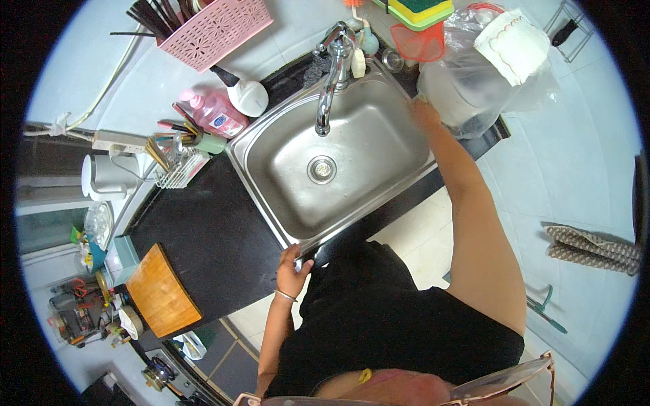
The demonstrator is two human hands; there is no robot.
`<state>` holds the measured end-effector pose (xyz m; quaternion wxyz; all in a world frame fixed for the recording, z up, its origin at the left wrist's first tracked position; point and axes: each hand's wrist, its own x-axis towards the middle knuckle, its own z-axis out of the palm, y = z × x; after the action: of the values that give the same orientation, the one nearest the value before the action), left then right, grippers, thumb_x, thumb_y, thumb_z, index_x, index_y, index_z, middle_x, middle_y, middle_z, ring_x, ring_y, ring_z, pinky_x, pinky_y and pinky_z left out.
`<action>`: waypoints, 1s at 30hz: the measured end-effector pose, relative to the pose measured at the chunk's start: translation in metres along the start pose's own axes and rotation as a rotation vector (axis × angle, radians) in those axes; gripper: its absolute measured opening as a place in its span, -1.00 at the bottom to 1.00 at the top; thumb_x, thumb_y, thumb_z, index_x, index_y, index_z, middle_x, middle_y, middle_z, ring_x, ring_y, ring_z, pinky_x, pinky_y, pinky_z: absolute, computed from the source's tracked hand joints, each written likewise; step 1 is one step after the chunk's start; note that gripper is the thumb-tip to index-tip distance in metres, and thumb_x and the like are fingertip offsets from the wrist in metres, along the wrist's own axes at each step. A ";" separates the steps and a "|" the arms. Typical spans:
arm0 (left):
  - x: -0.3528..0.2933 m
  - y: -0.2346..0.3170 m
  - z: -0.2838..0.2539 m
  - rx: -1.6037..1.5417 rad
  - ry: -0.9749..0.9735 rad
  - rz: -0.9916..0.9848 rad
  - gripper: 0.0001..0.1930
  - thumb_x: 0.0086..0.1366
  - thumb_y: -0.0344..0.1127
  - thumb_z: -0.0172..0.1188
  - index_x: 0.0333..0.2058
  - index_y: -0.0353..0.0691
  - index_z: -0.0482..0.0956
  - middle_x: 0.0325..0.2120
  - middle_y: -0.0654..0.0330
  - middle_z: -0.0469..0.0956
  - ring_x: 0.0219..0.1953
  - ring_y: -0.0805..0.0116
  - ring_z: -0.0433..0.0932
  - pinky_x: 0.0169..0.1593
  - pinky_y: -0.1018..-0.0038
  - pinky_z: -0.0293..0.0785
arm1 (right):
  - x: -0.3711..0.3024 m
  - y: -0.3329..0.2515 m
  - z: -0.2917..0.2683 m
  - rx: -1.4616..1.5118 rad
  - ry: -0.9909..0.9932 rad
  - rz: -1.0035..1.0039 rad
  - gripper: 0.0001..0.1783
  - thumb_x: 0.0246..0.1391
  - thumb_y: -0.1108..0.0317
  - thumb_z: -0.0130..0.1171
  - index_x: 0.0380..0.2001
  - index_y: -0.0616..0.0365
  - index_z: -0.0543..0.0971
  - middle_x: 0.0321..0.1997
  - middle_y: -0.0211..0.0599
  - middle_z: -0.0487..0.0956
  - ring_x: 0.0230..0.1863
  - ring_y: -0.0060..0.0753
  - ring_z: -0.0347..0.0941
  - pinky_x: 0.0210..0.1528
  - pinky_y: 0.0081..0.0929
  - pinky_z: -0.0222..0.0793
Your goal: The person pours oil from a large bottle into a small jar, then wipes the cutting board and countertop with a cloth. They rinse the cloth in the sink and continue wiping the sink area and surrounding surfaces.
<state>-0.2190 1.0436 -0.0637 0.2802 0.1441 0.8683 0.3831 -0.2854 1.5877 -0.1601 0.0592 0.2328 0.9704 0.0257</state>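
My left hand (292, 277), with a bracelet at its wrist, rests at the near left corner of the steel sink (379, 191). Its thumb is apart from its fingers, and I see nothing held in it. My right arm stretches out along the sink's right side. At the far right corner my right hand (424, 114) is smeared by motion, next to a clear plastic bag (453, 101); its fingers cannot be made out. A chrome faucet (326, 101) reaches over the basin, its spout above and behind the round drain (321, 170).
Left of the faucet stand a white bottle (249, 99) and a pink pump bottle (222, 122). A pink basket (215, 32) hangs above them. A utensil rack (183, 169) and a wooden cutting board (162, 291) are on the black counter (210, 237). Sponges (425, 9) sit above the far right corner.
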 end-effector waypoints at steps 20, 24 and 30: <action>-0.038 0.008 0.049 -0.013 -0.073 0.041 -0.49 0.03 -0.39 0.29 0.01 -0.18 0.39 -0.04 0.12 0.38 -0.11 0.27 0.47 -0.15 0.39 0.45 | -0.167 0.057 0.068 0.050 0.241 0.242 -0.70 -0.02 0.23 0.09 -0.23 0.16 0.46 -0.21 -0.10 0.45 -0.16 0.02 0.35 -0.11 -0.16 0.31; -0.029 0.024 0.073 -0.052 -0.020 -0.071 -0.49 0.04 -0.38 0.28 0.01 -0.21 0.38 -0.06 0.10 0.39 -0.12 0.23 0.48 -0.15 0.36 0.45 | -0.157 0.127 0.068 0.122 0.426 0.314 -0.74 0.01 0.25 0.03 -0.28 0.20 0.47 -0.25 -0.11 0.48 -0.17 0.02 0.35 -0.11 -0.15 0.29; 0.002 0.081 0.135 -0.066 -0.114 0.054 -0.49 0.03 -0.38 0.28 -0.01 -0.23 0.39 -0.07 0.06 0.39 -0.13 0.20 0.47 -0.15 0.37 0.45 | -0.139 0.215 0.067 0.138 0.347 0.404 -0.69 0.04 0.21 0.01 -0.24 0.23 0.48 -0.24 -0.06 0.49 -0.17 0.05 0.36 -0.08 -0.13 0.26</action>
<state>-0.1371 1.1772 -0.0785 0.3233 0.1801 0.8336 0.4100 -0.0575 1.7171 -0.1959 -0.1303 0.4172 0.8994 0.0104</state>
